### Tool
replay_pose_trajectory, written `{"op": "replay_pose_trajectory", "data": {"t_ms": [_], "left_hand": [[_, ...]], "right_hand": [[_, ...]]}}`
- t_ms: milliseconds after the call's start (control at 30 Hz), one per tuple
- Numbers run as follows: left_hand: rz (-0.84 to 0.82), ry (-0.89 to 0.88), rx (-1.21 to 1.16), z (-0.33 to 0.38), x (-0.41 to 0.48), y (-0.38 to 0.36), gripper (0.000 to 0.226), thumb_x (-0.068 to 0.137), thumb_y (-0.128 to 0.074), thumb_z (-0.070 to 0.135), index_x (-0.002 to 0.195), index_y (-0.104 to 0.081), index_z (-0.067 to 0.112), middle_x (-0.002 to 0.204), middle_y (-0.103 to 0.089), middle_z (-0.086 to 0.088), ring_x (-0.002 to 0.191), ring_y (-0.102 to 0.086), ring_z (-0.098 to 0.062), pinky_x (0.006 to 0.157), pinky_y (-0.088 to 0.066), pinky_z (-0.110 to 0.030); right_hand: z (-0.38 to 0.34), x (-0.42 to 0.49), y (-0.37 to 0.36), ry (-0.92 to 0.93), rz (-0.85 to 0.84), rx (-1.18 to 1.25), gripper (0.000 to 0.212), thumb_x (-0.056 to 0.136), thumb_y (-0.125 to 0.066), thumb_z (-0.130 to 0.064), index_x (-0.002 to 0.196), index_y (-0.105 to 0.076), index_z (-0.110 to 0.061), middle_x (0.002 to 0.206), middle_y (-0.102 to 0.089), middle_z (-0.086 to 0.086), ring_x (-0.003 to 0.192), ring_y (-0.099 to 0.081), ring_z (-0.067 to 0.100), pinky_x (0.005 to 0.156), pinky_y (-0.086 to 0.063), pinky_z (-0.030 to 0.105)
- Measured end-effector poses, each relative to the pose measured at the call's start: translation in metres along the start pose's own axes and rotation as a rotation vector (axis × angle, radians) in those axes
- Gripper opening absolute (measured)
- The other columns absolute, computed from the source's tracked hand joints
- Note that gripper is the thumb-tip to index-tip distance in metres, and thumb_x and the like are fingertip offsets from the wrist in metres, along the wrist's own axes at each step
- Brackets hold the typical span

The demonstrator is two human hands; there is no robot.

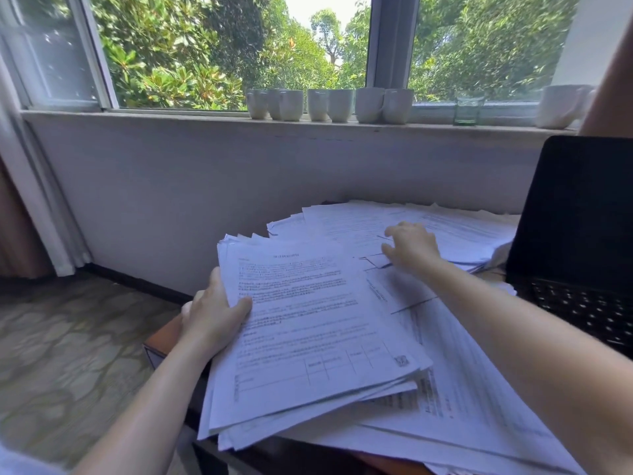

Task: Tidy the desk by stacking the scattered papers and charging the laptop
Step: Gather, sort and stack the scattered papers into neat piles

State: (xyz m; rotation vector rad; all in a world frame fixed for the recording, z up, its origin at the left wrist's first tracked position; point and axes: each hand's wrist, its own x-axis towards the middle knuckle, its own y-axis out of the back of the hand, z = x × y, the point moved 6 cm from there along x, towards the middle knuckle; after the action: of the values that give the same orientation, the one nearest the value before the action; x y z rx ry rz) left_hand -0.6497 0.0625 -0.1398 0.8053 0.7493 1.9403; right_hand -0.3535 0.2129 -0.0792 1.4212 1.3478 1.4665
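My left hand (214, 311) grips the left edge of a thick bundle of printed papers (308, 337), thumb on the top sheet, held over the desk's left side. More loose papers (445, 231) lie spread across the back of the desk and under the bundle. My right hand (409, 246) reaches over them with its fingers bent down onto a sheet; whether it pinches the sheet I cannot tell. An open black laptop (582, 241) stands at the right with a dark screen. No charger or cable shows.
The wooden desk (164, 341) stands against a grey wall under a window. Several white mugs (329, 104) and a small green glass (467, 109) line the sill. A curtain (30, 207) hangs at the left above a patterned floor.
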Motion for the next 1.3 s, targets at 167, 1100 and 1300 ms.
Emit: {"op": "replay_pose_trajectory", "data": {"t_ms": [167, 1100, 1300], "left_hand": [[0.036, -0.037, 0.037, 0.000, 0.002, 0.001, 0.060, 0.064, -0.037, 0.050, 0.119, -0.036, 0.024, 0.101, -0.061, 0.006, 0.104, -0.053, -0.026, 0.085, -0.030, -0.038], [-0.075, 0.113, -0.024, 0.004, -0.002, 0.004, 0.050, 0.076, -0.035, 0.052, 0.119, -0.046, 0.029, 0.116, -0.063, 0.006, 0.115, -0.053, -0.021, 0.105, -0.028, -0.039], [-0.041, 0.186, -0.297, 0.005, -0.009, 0.006, 0.055, 0.094, -0.026, 0.061, 0.130, -0.052, 0.028, 0.136, -0.053, 0.005, 0.134, -0.037, -0.022, 0.114, -0.016, -0.037]], "right_hand": [[0.042, 0.022, -0.007, -0.138, -0.082, -0.144, 0.051, 0.091, -0.048, -0.041, 0.135, -0.041, -0.015, 0.139, -0.043, 0.010, 0.126, -0.038, 0.034, 0.099, -0.033, 0.039], [-0.090, -0.118, 0.040, 0.677, 0.036, 0.139, 0.024, 0.101, -0.033, -0.032, 0.104, -0.056, -0.023, 0.090, -0.066, 0.003, 0.087, -0.059, 0.034, 0.067, -0.044, 0.038], [-0.118, -0.154, 0.031, 0.811, -0.245, 0.211, 0.031, 0.102, -0.031, -0.032, 0.074, -0.038, -0.020, 0.069, -0.046, -0.001, 0.070, -0.041, 0.022, 0.065, -0.036, 0.034]]}}
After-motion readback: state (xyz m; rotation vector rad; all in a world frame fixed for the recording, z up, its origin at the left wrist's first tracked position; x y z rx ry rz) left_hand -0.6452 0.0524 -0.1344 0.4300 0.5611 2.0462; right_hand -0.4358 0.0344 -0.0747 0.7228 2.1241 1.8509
